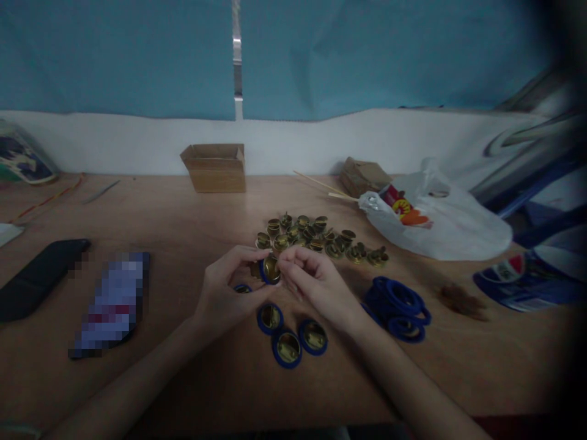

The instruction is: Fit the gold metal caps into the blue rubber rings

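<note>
A round brass-coloured disc with a blue ring around its edge (271, 269) is held upright between the thumb and fingers of my left hand (229, 284). My right hand (314, 278) pinches at the right edge of the same disc, and its fingertips hide part of it. Just below my hands lie several finished-looking blue-ringed discs (287, 348), brass side up. One more blue-ringed disc (243, 289) is partly hidden behind my left hand. Beyond my hands sits a cluster of brass discs without rings (302, 231). To the right is a pile of loose blue rings (398, 307).
An open cardboard box (217, 168) stands against the back wall. At the right are a brown package (364, 176), a white plastic bag (454, 220), a blue Pepsi container (523, 281) and a brown heap (463, 300). Two phone-like objects, one black (43, 278), one blurred (112, 305), lie left.
</note>
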Available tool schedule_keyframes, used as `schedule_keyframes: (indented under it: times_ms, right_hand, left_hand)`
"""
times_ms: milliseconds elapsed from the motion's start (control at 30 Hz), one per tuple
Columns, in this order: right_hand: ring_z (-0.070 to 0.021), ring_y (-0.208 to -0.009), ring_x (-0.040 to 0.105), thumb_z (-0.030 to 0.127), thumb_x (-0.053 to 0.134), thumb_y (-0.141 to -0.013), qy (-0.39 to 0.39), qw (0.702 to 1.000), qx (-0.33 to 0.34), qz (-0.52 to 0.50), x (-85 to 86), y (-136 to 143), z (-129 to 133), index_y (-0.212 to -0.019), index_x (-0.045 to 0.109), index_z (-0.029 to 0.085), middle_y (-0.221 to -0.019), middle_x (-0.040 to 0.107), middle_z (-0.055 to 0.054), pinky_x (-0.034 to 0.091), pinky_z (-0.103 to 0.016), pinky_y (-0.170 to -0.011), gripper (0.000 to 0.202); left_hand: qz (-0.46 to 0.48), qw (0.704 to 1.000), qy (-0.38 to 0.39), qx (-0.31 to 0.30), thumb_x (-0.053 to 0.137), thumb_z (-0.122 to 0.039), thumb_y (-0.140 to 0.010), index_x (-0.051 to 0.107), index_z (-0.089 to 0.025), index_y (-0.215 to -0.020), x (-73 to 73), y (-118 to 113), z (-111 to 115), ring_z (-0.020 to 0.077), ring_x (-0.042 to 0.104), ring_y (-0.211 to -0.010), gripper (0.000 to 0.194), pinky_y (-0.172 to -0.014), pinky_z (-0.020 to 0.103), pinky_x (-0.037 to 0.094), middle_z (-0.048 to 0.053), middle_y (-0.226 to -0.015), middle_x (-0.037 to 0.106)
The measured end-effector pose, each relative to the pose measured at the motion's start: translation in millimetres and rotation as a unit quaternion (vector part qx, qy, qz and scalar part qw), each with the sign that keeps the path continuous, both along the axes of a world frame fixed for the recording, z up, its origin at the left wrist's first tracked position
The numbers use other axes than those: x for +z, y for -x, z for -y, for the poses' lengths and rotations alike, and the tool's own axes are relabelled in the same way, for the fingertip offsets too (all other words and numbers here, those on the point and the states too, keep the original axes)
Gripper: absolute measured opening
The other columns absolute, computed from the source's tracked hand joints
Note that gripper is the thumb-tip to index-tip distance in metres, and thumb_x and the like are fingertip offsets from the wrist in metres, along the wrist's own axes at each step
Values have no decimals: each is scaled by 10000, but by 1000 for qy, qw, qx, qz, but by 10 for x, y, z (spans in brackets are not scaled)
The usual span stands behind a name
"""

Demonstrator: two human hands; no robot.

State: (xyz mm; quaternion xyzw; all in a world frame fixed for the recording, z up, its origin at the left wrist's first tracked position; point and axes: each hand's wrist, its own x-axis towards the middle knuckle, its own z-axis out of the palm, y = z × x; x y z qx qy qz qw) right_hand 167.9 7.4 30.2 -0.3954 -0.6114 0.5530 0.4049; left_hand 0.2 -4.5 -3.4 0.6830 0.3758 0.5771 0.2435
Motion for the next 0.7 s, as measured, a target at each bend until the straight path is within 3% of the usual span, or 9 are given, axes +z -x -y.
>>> schedule_keyframes:
  times_ms: [167,300,433,533,700]
  right_hand:
    - [-54,-407,318,306,570,-869,15,1000,-9,-24,-19,25,16,-719,528,180,-469,416,95,239,-209,-421,201]
    - [-63,-418,329,327,564,-877,-2,1000,-6,-7,-16,39,25,-754,539,186,-508,424,86,250,-220,-428,189]
    - [-87,-508,397,271,549,-889,-148,985,-24,84,-33,41,71,-798,564,185,-591,444,57,307,-235,-494,126]
    - [-96,-545,418,206,509,-902,-261,952,-11,156,-44,39,112,-819,564,179,-616,446,47,326,-245,-533,103]
    - [-103,-574,415,223,553,-890,-286,942,-34,174,-73,55,121,-846,514,189,-646,408,52,335,-247,-555,67]
  left_hand:
    - [12,998,56,9,796,-132,-661,639,-166,-997,17,-20,16,184,719,-851,372,-700,250,622,72,-971,713]
    - [-5,999,48,9,786,-147,-681,634,-164,-1029,4,-3,12,185,715,-856,380,-668,245,625,80,-989,702]
    - [-68,997,-12,18,747,-121,-713,629,-164,-1054,-16,34,0,198,701,-919,363,-668,250,623,99,-1042,693]
    - [-117,990,-67,40,708,-73,-728,621,-168,-1075,1,50,0,203,687,-977,370,-797,295,610,102,-1071,692]
    - [-175,975,-124,49,659,-59,-778,599,-172,-1151,52,68,-11,186,663,-1018,394,-889,295,571,100,-1100,663]
